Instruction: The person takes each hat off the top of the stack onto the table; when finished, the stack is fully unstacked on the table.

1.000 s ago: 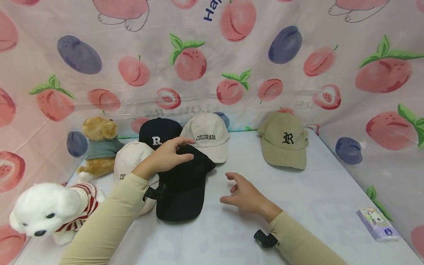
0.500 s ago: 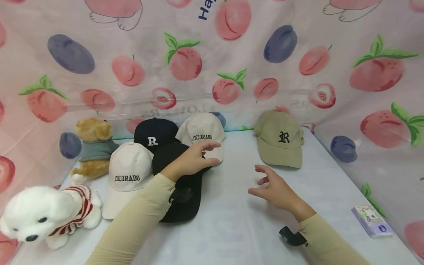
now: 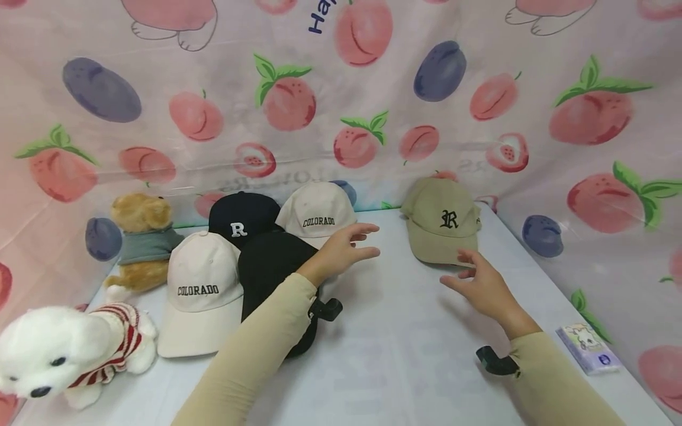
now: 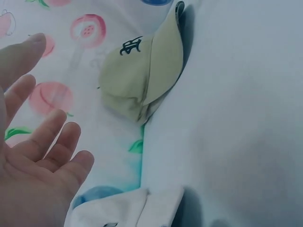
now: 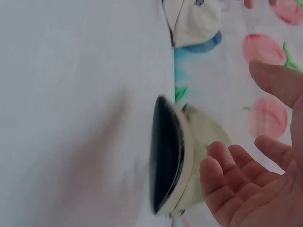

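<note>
The olive-green cap (image 3: 439,222) with a black letter stands at the back right of the table, its brim toward me. My right hand (image 3: 482,287) hovers just in front of that brim, fingers apart and holding nothing. In the head view my left hand (image 3: 341,251) is in the air before the cream Colorado cap (image 3: 314,207) at the back, partly covering its brim. It too holds nothing, its fingers loosely spread in the left wrist view. A plain black cap (image 3: 272,257) lies left of that hand, partly hidden by the sleeve.
A second cream Colorado cap (image 3: 202,272) and a navy cap (image 3: 240,213) with a white R stand at the left. Beside them are a brown plush dog (image 3: 141,242) and a white plush dog (image 3: 69,349). A small purple packet (image 3: 588,349) lies at the right edge.
Both hands have moved right across the table, the left away from the black cap, the right up to the olive-green cap. The view has turned slightly right. The caps stay in place.
</note>
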The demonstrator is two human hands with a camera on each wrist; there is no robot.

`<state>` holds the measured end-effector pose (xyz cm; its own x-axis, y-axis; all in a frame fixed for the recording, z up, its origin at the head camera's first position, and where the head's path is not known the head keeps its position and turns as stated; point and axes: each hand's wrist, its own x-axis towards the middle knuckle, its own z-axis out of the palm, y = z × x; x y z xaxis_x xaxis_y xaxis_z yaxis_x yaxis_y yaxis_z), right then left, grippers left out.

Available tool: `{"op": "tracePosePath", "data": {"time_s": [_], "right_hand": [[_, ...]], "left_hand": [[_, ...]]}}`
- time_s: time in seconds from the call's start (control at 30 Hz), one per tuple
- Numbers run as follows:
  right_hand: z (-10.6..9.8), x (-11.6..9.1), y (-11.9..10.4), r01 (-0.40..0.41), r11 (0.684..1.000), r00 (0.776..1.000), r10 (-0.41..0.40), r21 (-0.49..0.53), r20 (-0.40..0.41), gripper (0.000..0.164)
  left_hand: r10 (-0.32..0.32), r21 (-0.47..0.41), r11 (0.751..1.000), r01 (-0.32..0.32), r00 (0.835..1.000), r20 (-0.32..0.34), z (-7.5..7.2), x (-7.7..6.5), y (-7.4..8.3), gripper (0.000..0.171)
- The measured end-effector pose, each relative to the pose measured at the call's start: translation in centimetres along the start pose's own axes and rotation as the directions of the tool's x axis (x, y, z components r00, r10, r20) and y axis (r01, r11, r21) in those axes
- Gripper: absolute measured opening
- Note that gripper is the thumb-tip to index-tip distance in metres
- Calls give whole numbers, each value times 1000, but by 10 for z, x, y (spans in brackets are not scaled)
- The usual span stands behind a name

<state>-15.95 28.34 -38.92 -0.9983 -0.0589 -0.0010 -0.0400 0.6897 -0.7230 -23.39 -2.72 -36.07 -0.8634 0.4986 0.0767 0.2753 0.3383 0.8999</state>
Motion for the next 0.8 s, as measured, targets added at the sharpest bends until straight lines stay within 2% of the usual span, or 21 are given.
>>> {"op": "tracePosePath", "data": {"time_s": [0.2, 0.37, 0.57, 0.8], "right_hand": [[-7, 10, 19, -50, 998, 998, 50, -30, -28, 89], [-10, 15, 31, -114, 993, 993, 113, -25, -16, 93], [-11, 21, 36, -192, 981, 981, 192, -3, 1, 96], [-10, 28, 40, -241, 969, 970, 242, 62, -3, 99]], "left_hand": [[-40, -14, 999, 40, 999, 2, 15, 15, 3, 50], [-64, -22, 998, 64, 998, 17, 27, 26, 6, 50], [-83, -31, 996, 84, 996, 25, 40, 34, 6, 50], [-91, -30, 995, 92, 995, 40, 52, 38, 6, 51]]}}
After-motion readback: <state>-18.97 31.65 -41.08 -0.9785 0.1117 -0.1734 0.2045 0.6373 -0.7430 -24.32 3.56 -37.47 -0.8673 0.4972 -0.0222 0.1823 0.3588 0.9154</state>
